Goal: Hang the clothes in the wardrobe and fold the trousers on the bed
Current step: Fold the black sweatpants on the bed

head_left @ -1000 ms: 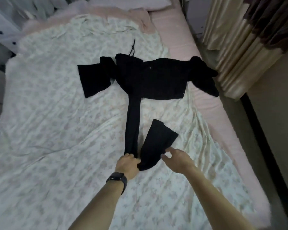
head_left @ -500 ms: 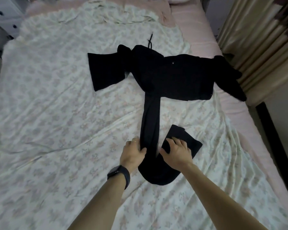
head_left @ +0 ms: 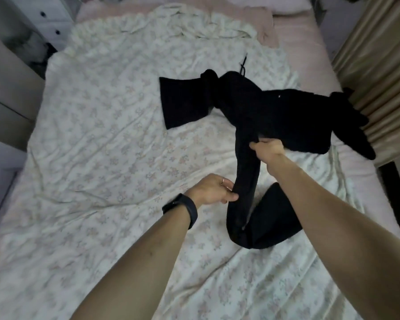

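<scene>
Probably treat the black soft-fabric trousers (head_left: 246, 176), lying on the floral-sheeted bed (head_left: 102, 135), as light and limp, taking the leg edge as with pinching left hand (head_left: 211, 190) and clutching right hand (head_left: 267, 150).

Right forearm (head_left: 321, 204) is covering part of the folded-back trousers (head_left: 246, 176) leg, fingertips of the right hand (head_left: 267, 150) are lying hidden in black cloth, and bed (head_left: 102, 146) and curtain (head_left: 376, 65) are running past the frame edges.
</scene>
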Motion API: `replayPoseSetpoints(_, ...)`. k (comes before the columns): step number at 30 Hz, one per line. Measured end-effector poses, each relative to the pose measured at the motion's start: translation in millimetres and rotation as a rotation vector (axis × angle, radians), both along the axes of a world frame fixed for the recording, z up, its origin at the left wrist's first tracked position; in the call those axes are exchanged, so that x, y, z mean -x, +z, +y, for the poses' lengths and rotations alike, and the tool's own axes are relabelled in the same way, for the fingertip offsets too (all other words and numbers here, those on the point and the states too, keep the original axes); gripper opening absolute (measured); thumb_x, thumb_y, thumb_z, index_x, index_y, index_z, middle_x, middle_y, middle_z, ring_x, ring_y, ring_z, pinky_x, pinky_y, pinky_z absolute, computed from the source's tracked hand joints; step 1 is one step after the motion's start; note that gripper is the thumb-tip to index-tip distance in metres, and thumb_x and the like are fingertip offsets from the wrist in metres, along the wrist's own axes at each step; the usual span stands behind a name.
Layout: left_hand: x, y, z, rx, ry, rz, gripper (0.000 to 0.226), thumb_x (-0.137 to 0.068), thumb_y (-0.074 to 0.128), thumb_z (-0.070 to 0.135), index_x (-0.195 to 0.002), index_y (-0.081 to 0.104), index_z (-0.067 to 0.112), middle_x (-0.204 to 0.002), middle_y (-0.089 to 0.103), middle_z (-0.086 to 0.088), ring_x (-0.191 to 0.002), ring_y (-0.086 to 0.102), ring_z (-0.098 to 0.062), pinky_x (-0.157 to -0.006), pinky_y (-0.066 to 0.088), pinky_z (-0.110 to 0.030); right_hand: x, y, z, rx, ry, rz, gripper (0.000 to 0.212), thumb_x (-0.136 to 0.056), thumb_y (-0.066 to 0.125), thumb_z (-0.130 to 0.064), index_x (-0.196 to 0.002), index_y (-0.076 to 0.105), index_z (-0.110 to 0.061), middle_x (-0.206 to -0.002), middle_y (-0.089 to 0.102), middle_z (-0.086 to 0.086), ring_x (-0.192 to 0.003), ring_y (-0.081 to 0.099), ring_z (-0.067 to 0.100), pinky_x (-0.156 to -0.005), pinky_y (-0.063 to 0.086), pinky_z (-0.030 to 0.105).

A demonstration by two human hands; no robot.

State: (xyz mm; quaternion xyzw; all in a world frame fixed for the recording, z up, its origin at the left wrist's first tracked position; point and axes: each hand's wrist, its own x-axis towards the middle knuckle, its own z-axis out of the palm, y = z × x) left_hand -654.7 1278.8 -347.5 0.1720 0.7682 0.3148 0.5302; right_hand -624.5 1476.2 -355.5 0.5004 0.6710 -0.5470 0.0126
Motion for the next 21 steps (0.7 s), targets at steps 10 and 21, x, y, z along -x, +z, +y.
replayPoseSetpoints(10, 79.9, 211.9, 13.7, -0.148, 0.226, 0.309, 0.045, -0.093, 0.071, 0.028, -0.133, 0.053, 0.023, -0.126, 0.061, -0.002, -0.109, 0.059, -0.018, -0.096, 0.050, -0.030, 2.9, 313.0, 46.8, -0.244, -0.120, 0.488, 0.012, -0.104, 0.050, -0.018, -0.100, 0.061, -0.019, -0.098, 0.066, 0.002, -0.098, 0.064, 0.021, -0.093, 0.054, 0.033)
replayPoseSetpoints(21, -11.8, 351.5, 85.5, -0.555, -0.123, 0.437, 0.047, -0.082, 0.079, 0.045, -0.125, 0.060, 0.040, -0.115, 0.069, 0.014, -0.110, 0.064, -0.010, -0.100, 0.051, -0.033, -129.9, 476.9, 18.6, -0.190, 0.080, 0.795, 0.015, -0.105, 0.051, -0.011, -0.114, 0.063, -0.009, -0.097, 0.072, 0.000, -0.090, 0.071, 0.015, -0.070, 0.057, 0.025)
